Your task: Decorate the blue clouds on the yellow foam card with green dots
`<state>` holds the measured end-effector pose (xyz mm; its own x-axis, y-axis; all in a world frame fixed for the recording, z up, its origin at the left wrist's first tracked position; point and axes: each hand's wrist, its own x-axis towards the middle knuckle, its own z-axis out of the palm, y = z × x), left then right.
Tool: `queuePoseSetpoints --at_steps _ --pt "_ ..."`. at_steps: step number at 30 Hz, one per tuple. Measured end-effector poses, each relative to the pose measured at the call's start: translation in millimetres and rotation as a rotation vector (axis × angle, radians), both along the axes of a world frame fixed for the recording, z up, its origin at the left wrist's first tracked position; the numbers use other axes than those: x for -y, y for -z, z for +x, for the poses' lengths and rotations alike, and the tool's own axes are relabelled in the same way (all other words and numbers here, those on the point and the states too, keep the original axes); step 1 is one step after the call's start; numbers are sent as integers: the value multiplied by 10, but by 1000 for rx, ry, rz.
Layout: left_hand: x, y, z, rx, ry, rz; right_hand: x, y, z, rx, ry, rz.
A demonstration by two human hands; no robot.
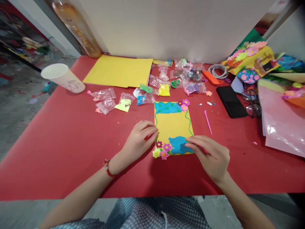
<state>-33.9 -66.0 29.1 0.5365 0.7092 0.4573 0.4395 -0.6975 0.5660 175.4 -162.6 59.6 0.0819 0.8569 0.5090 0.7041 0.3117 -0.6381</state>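
Note:
A yellow card [172, 124] lies on the red table, with blue clay patches at its top and bottom, green wavy lines down its sides and clay flowers [164, 150] at the lower left and upper right corners. My left hand [140, 138] rests at the card's left edge, fingers together, with no object visible in them. Over the lower blue patch [177, 145], my right hand [209, 156] pinches thumb and forefinger around a tiny bit, seemingly green, too small to make out. A pink stick tool [208, 122] lies right of the card.
Small clay bags [164, 90] lie behind the card. Yellow sheets [119, 70], a paper cup [63, 78] and a bottle [78, 30] are at the back left. On the right are a black phone [231, 101], glasses [253, 109], a cable [218, 71] and a pink folder [282, 117].

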Motion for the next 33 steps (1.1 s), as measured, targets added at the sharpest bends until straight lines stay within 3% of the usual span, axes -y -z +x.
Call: queuePoseSetpoints --at_steps 5,7,11,17,24,33 --pt "236 -213 210 260 177 -610 49 -56 -21 206 -108 124" --pt "313 -242 296 375 168 -815 52 -74 -35 294 -150 160" --pt "362 -227 377 559 131 -1035 51 -49 -74 369 -164 172" --pt "337 -219 362 602 94 -1059 56 25 -117 256 -170 95" --pt "327 -221 360 634 109 -1053 47 -42 -125 -235 -205 -182" --pt "335 -212 353 557 70 -840 11 -48 -132 -387 -118 -251"
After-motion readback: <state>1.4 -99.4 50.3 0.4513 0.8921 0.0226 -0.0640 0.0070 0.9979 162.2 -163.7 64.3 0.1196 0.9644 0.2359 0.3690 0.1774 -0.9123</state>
